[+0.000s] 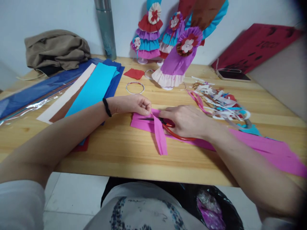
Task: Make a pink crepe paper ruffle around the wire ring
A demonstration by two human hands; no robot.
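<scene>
My left hand is closed in a pinch on the end of a narrow strip of pink crepe paper, which hangs down toward me and crosses the scissor blades. In my right hand are scissors with red handles and dark blades, the blades pointing left over the pink paper. A longer pink crepe paper piece lies under the scissors and my right forearm, running off to the right. My right fingers are partly hidden behind the back of the hand.
Blue, brown and pale paper sheets lie at left, near a bundled brown cloth and a bottle. Ruffled paper dresses stand at the back. Paper scraps, a phone and a red bag are at right.
</scene>
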